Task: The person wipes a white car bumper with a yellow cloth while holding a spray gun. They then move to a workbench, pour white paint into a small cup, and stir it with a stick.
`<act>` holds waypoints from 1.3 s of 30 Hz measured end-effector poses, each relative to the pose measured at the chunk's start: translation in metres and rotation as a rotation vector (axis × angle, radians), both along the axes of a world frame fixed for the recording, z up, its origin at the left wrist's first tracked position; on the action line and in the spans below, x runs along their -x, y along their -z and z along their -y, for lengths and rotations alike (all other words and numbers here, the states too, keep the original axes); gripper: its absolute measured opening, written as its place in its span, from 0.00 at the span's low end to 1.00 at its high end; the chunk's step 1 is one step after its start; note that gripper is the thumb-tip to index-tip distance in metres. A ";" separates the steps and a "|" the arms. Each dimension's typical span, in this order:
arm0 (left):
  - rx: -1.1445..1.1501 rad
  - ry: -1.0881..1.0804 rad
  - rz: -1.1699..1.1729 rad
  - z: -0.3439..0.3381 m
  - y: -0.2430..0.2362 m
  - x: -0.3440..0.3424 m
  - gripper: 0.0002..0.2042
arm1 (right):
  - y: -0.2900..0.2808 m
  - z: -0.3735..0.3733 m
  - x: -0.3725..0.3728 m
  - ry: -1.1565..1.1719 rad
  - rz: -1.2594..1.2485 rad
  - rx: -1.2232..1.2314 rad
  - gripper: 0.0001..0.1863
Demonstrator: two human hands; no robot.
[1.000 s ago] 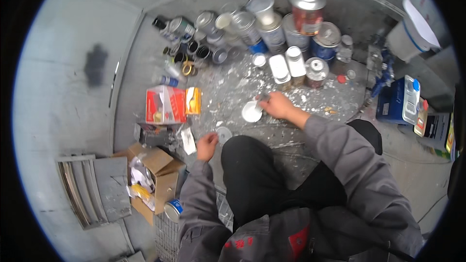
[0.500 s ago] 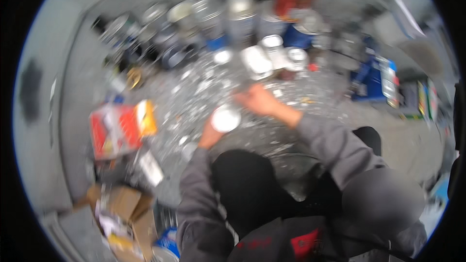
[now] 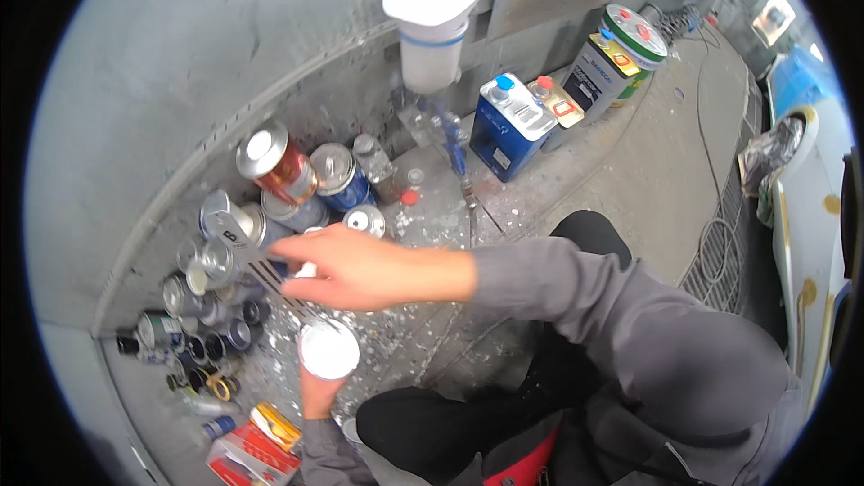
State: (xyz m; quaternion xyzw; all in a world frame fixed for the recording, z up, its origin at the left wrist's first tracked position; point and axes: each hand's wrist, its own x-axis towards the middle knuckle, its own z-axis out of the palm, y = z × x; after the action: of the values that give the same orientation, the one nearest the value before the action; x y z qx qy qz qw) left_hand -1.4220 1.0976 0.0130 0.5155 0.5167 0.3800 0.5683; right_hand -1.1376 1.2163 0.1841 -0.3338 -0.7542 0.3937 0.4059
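My left hand (image 3: pixel 318 389) is wrapped round a white cup (image 3: pixel 328 345) low in the middle left. Over that cup, my right hand (image 3: pixel 346 265) grips a flat metal mixing stick (image 3: pixel 266 274) with long dark slots; it slants down to the cup, its lower end near the rim. Beyond my right hand stand cans, among them a red tin (image 3: pixel 279 169) on top, a blue-banded tin (image 3: pixel 340 182) and a small silver can (image 3: pixel 364 221). A red cap (image 3: pixel 409 197) lies on the speckled floor.
Blue (image 3: pixel 508 135) and dark (image 3: pixel 594 81) rectangular cans stand upper right, with a white bucket (image 3: pixel 432 58) above a blue tool (image 3: pixel 454 144). Cables (image 3: pixel 711 252) run along the right grating beside a white panel (image 3: pixel 792 216). A red box (image 3: pixel 247 454) sits lower left.
The view has swung right. My left hand has left the clear disc and taken hold of the white cup; my right hand has raised the mixing stick over it.
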 end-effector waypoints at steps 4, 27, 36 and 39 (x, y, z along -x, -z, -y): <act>-0.051 0.036 0.246 -0.008 -0.048 -0.061 0.50 | -0.018 0.027 -0.172 0.568 -0.054 -0.064 0.15; -0.228 0.133 0.272 -0.101 -0.094 -0.314 0.50 | 0.239 -0.002 -0.510 1.174 0.943 0.311 0.49; -0.182 0.311 0.393 -0.091 -0.052 -0.407 0.44 | 0.225 0.153 -0.467 0.992 1.101 0.326 0.52; -0.159 0.362 0.476 -0.082 -0.043 -0.434 0.43 | 0.213 0.165 -0.458 0.989 1.153 0.251 0.50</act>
State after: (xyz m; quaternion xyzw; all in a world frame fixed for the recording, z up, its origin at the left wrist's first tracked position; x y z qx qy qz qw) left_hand -0.9878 1.1795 0.0558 0.5385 0.2374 0.4220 0.6896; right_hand -0.6793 1.0515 -0.0291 -0.8281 -0.5593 0.0126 0.0363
